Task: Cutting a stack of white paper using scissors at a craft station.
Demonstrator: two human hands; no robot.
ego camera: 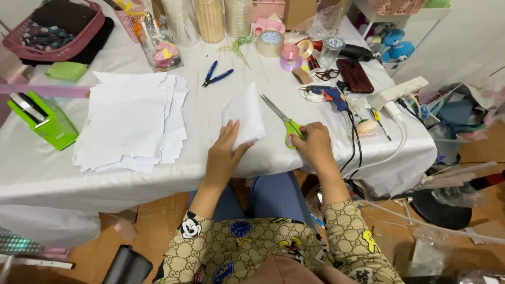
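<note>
Back left of the tabletop (pixel 47 168), a clear plastic packet (pixel 164 50) holds pink and yellow cut-outs. Behind it stand tall clear wrapped stacks (pixel 210 18), pale and tan. At the back, a brown cardboard box (pixel 300 11). No screens or signs.

Scissors (pixel 286 125): green handles, silver blades. Folded sheet (pixel 244 115) and paper stack (pixel 131 121): white. Bench (pixel 52 168) cover: white. Pliers (pixel 215 74): blue grips. Glue gun (pixel 329 94): blue. Tape dispenser (pixel 39 118): bright green. Basket (pixel 63 26): pink. Sleeves (pixel 347 231): tan, monogram-patterned with cartoon prints.
</note>
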